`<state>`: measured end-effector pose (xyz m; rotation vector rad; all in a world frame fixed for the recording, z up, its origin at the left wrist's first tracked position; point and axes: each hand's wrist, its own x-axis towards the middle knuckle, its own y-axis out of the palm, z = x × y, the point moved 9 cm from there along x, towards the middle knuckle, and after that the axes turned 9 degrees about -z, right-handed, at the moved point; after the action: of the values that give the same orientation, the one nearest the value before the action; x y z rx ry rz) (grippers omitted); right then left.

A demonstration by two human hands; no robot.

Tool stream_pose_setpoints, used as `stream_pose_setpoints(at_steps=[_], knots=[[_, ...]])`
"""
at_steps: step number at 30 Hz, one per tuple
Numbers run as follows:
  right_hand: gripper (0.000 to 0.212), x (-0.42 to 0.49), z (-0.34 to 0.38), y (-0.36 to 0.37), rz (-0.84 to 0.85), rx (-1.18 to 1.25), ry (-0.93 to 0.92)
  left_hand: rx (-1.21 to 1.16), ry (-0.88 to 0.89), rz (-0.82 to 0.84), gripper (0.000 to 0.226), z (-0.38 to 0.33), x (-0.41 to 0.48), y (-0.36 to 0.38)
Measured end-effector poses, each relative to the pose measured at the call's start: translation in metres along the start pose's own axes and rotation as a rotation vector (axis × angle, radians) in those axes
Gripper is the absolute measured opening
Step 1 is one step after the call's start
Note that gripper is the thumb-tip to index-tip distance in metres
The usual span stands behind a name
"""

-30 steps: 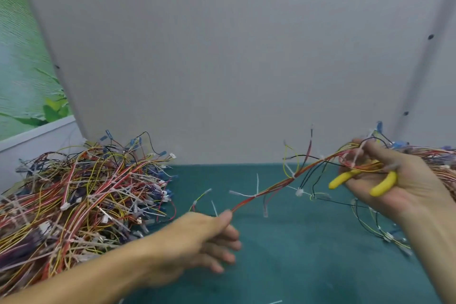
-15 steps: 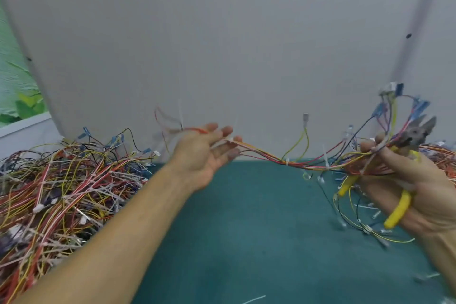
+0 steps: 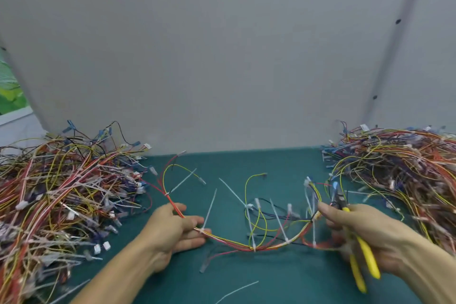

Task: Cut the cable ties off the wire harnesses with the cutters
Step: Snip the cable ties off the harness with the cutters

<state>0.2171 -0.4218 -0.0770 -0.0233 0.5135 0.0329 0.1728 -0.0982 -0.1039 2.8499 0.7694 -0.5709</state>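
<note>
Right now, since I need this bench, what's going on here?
A person stretches one wire harness between both hands over the green table. The left hand grips one end; the right hand holds the other end plus the yellow-handled cutters. White cable ties are still on it. Harness piles lie either side.

I can't make out the tip of the cutters [image 3: 367,256] — it smears into the wires above the right hand [image 3: 370,229], itself blurred along its lower fingers. The harness [image 3: 254,245] is hidden at its right end behind that hand. The left pile [image 3: 61,192] is cut by the left edge, the right pile [image 3: 399,168] by the right edge.
</note>
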Motion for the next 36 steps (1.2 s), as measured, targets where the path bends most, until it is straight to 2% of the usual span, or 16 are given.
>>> stream_pose_setpoints(at_steps=[3, 8, 11, 14, 16, 19, 24, 30, 34, 36], knots=[[0.039, -0.006, 0.005, -0.012, -0.079, -0.132, -0.032, 0.064, 0.004, -0.033, 0.042, -0.002, 0.001, -0.010], [0.024, -0.012, 0.032, -0.047, -0.347, -0.407, -0.330, 0.209, 0.019, -0.061, 0.036, -0.004, 0.000, -0.021], [0.023, -0.014, 0.036, -0.029, -0.360, -0.608, -0.424, 0.231, 0.055, -0.059, 0.035, -0.013, 0.001, -0.024], [0.021, -0.006, 0.026, -0.003, -0.313, -0.727, -0.400, 0.040, -0.038, -0.017, 0.035, -0.011, 0.006, -0.024], [0.023, -0.002, 0.022, 0.003, -0.312, -0.690, -0.379, -0.129, -0.067, -0.028, 0.023, -0.009, 0.009, -0.027], [0.022, 0.000, 0.021, 0.002, -0.368, -0.608, -0.372, -0.190, -0.015, -0.057, 0.006, -0.006, 0.014, -0.032], [0.020, -0.002, 0.019, 0.003, -0.409, -0.522, -0.396, -0.108, 0.123, 0.019, 0.026, -0.010, 0.009, -0.030], [0.014, 0.000, 0.026, -0.001, -0.410, -0.431, -0.483, -0.059, 0.181, 0.103, 0.027, -0.012, 0.004, -0.025], [0.017, 0.009, 0.012, -0.001, -0.292, -0.236, -0.303, -0.031, 0.205, 0.106, 0.025, -0.016, 0.003, -0.025], [0.022, 0.011, 0.009, 0.004, -0.268, -0.262, -0.290, -0.028, 0.207, 0.106, 0.025, -0.017, 0.004, -0.026]])
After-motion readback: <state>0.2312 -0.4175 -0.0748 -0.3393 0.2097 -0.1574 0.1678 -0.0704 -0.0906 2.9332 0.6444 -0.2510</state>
